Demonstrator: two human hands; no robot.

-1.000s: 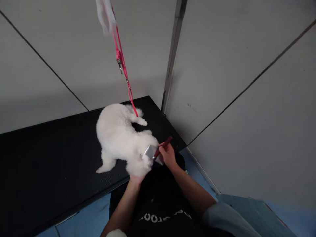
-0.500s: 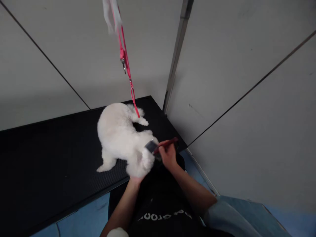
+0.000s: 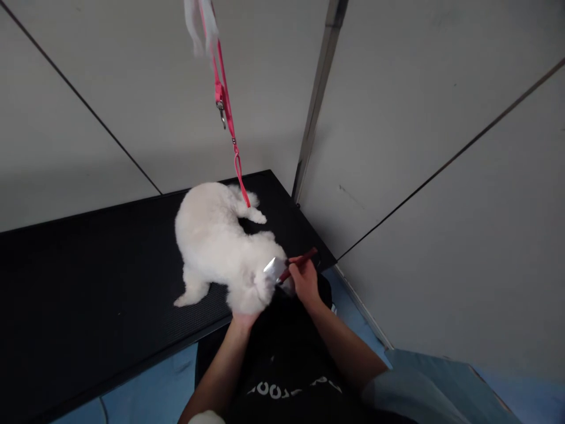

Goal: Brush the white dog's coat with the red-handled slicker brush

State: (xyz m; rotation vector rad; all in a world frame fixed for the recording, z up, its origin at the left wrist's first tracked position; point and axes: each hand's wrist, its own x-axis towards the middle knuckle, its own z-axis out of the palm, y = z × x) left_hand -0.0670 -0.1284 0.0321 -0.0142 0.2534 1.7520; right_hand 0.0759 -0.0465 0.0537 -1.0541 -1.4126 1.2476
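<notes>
Nearest the camera, the person's black apron (image 3: pixel 286 377) fills the bottom of the view, both forearms reaching out over it. The left hand (image 3: pixel 245 320) is mostly buried under the fur at the rear of the small white dog (image 3: pixel 216 241); it appears to cup and steady that end, but whether its fingers are clenched cannot be told. The right hand (image 3: pixel 303 281) has its fingers wrapped around the red handle of a slicker brush (image 3: pixel 285 270), whose pale metal head lies against the fur at the near right of the dog.

By the look of it, the step in hand is brushing the dog's hindquarters. The next stroke calls for a light pull through the coat while the hidden hand keeps the dog from shifting.

The dog stands on the black grooming table (image 3: pixel 88 277), rear towards the person. Farther off, a pink leash (image 3: pixel 227 123) runs up from its neck and out of the top edge, beside a metal post (image 3: pixel 318 94) in the wall corner. The dog's head is turned away and hard to make out; the brush's bristles face down, unseen.
</notes>
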